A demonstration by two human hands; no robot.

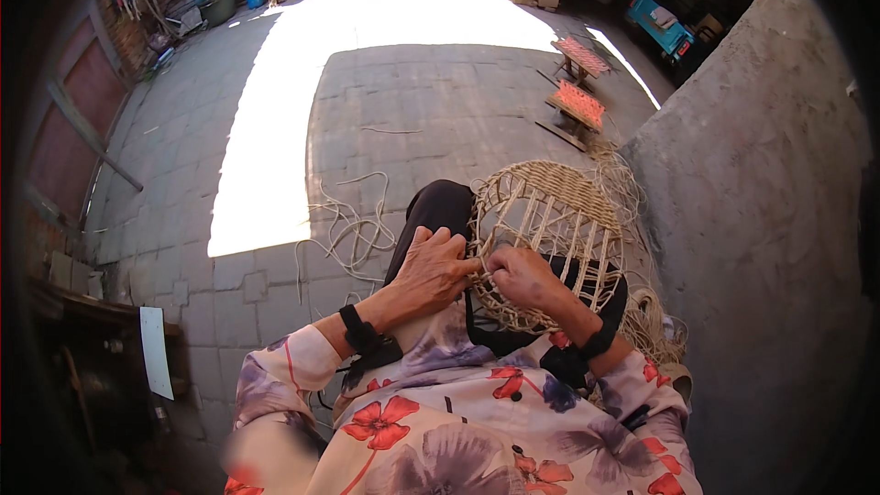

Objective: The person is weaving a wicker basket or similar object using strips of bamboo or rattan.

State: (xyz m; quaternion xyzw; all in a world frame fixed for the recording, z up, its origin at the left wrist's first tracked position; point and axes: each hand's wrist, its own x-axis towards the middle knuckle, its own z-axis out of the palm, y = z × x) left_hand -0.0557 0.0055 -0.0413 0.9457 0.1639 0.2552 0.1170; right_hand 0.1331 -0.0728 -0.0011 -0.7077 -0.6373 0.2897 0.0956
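Note:
An oval woven piece of tan cord (559,191) rests on my lap, tilted against my dark-trousered knee. Its far part is closely woven, while long strands with gaps between them run across the nearer part. At the left edge, my left hand (431,273) has its fingers bent and gripping the rim. Just across from it, my right hand (527,277) is closed, thumb and fingers pinched at the same edge. The fingertips of both hands nearly meet. Whatever fine strand lies between the right fingertips is too small to make out.
Loose pale cord (353,225) trails over the paving by my left knee. More cord lies heaped in a coil (649,321) at my right, beside a rough wall (752,202). Two low stools with red woven seats (577,105) stand ahead on the right. A dark wooden bench (110,312) is at left.

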